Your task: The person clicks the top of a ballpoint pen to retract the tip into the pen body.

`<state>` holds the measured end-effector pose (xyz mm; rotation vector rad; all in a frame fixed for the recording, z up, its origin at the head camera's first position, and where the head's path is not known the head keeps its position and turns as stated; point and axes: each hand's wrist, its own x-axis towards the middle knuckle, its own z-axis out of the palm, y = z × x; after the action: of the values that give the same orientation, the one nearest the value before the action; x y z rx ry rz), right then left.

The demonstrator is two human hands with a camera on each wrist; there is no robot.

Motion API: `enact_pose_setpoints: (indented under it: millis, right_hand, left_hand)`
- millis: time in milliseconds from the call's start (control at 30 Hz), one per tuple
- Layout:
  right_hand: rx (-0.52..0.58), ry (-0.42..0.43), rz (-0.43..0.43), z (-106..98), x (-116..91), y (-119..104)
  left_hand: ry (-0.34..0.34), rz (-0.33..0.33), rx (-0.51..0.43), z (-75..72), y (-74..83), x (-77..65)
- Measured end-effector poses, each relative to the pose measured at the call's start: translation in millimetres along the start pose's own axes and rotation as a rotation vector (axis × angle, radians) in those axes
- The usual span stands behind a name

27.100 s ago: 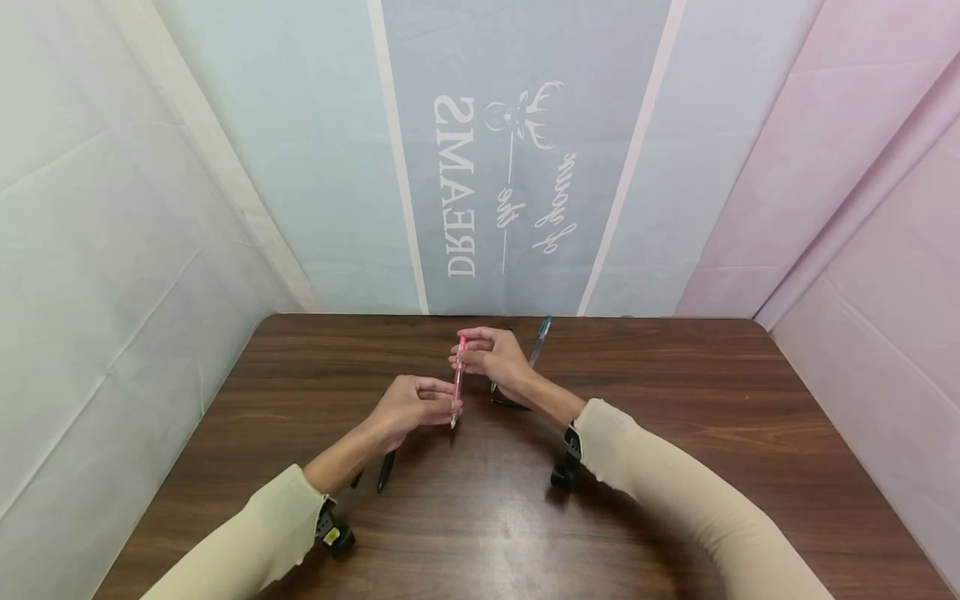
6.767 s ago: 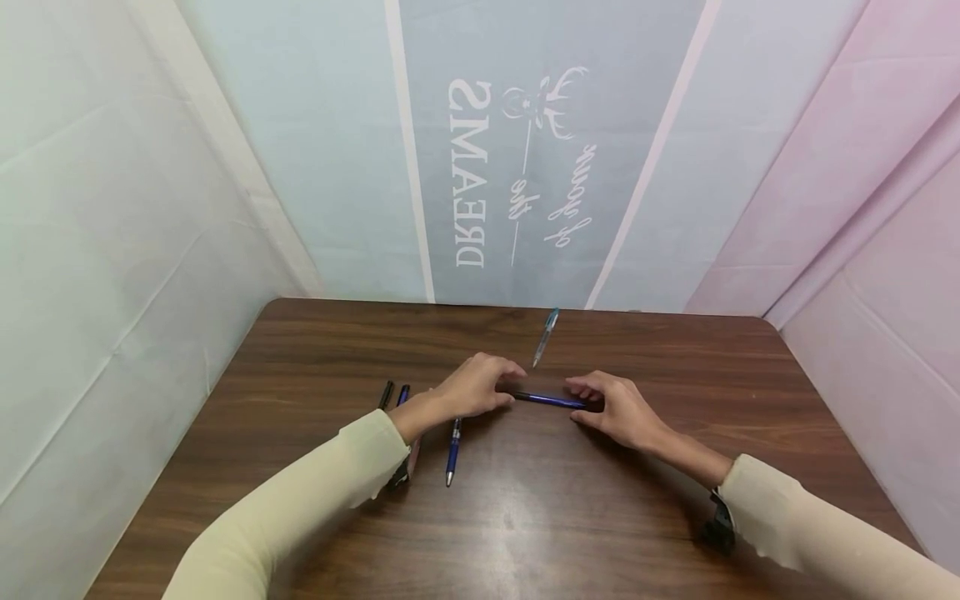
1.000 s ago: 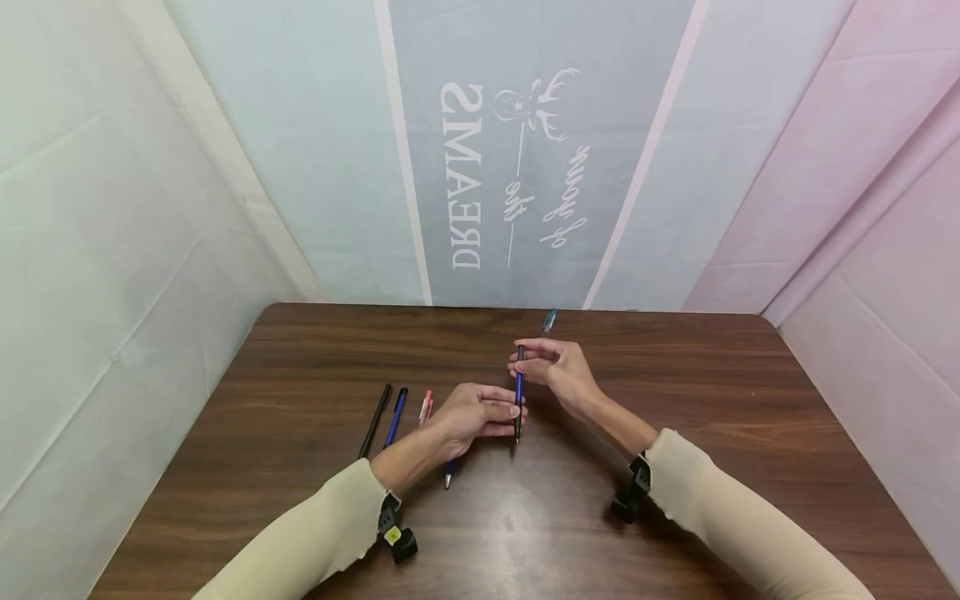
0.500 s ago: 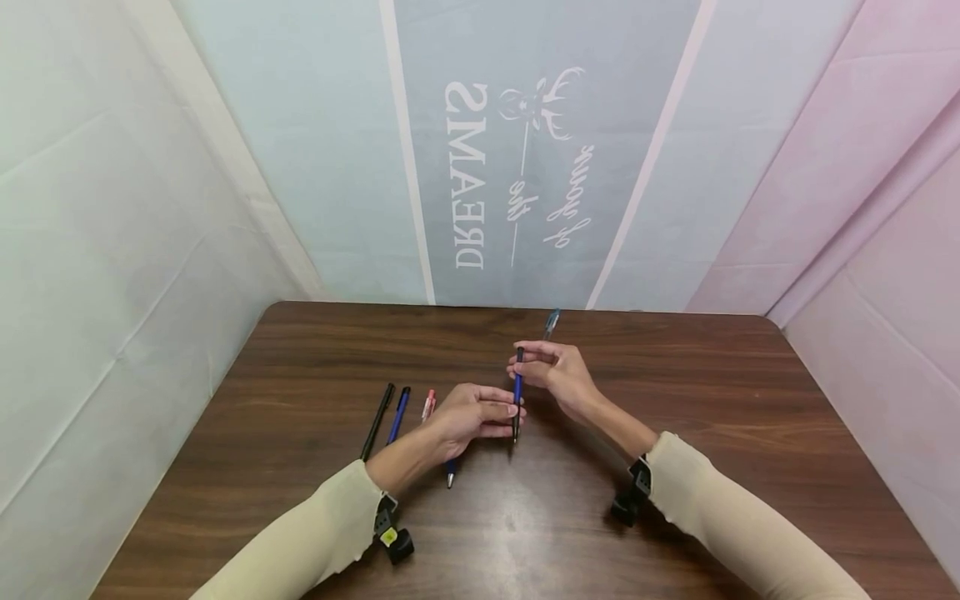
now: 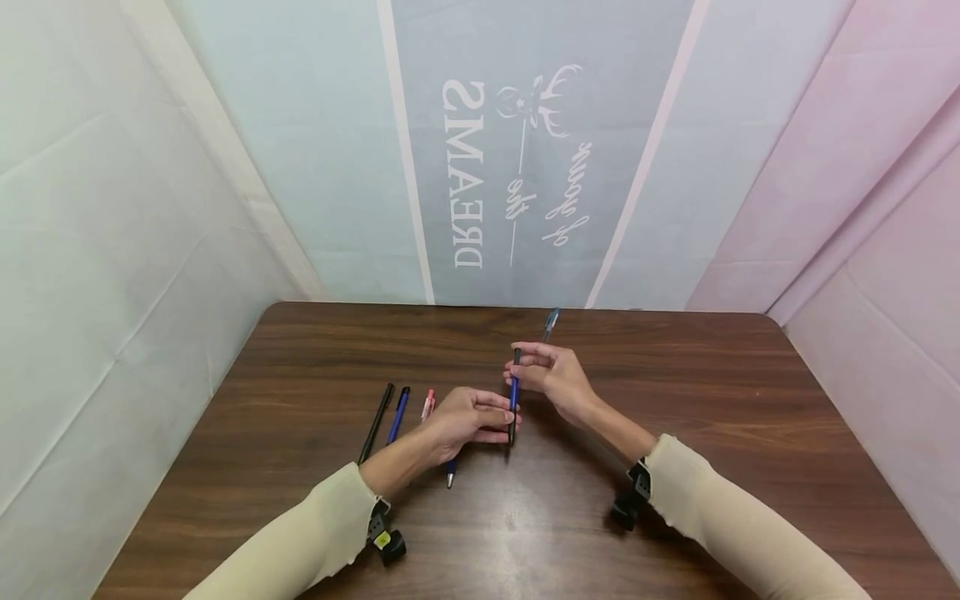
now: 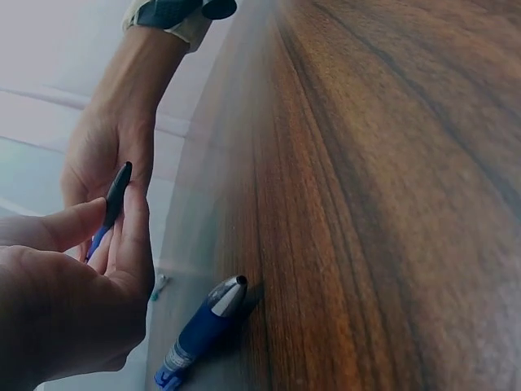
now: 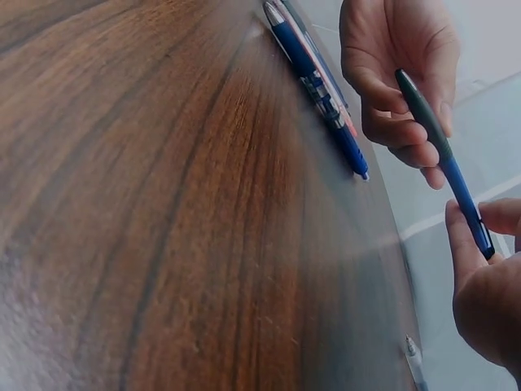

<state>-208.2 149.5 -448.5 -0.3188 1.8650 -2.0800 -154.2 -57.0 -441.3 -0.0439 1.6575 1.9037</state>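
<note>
My left hand (image 5: 461, 423) pinches the black lower end of a blue pen (image 5: 514, 387) between thumb and fingers. At its upper black end, my right hand (image 5: 558, 379) pinches the same pen, as the right wrist view also shows along the pen's barrel (image 7: 460, 183). The pen stands nearly upright above the table, tip down. Beneath and beside my left hand lies another blue pen (image 5: 451, 475), mostly hidden in the head view. A pink pen (image 5: 428, 403) lies partly behind that hand. Behind my right hand, a clear pen with a teal cap (image 5: 551, 321) is partly covered.
Left of my left hand, a black pen (image 5: 377, 423) and a blue pen with a black end (image 5: 399, 412) lie roughly parallel on the brown wooden table (image 5: 675, 400). A printed cloth (image 5: 517, 250) hangs behind the table's far edge.
Earlier both hands held the pink pen; it now lies at left. The blue pen lay crosswise on the table, and is now held up. Lately hands and pen have shifted slightly left.
</note>
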Motion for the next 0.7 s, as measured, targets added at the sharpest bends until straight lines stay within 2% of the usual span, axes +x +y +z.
enact_pose_setpoints:
  millis: [367, 700]
  right_hand:
    - [-0.048, -0.053, 0.007, 4, -4, 4]
    - [-0.213, -0.074, -0.004, 8, -6, 6]
  left_hand:
    - [0.011, 0.007, 0.054, -4.5, -2.7, -7.1]
    - [0.042, 0.015, 0.167, -6.2, -3.3, -17.7]
